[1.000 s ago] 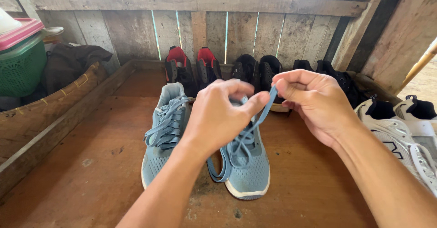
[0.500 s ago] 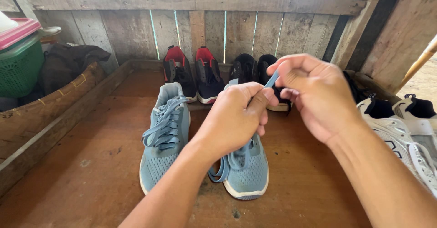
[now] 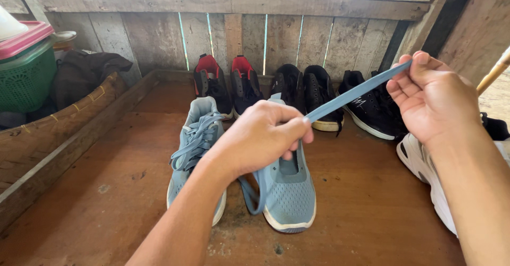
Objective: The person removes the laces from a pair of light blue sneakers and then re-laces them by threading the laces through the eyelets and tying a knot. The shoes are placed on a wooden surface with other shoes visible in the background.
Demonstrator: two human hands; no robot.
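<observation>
Both hands pinch our blue lace (image 3: pixel 350 93) taut: left hand (image 3: pixel 263 136) above the unlaced blue shoe (image 3: pixel 284 183), right hand (image 3: pixel 430 99) raised.

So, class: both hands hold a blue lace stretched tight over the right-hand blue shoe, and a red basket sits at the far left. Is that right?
Not quite: the basket at the far left is green, with only a pink lid. The head view shows it. The rest holds: left hand and right hand stretch the blue lace over the right-hand blue shoe.
</observation>
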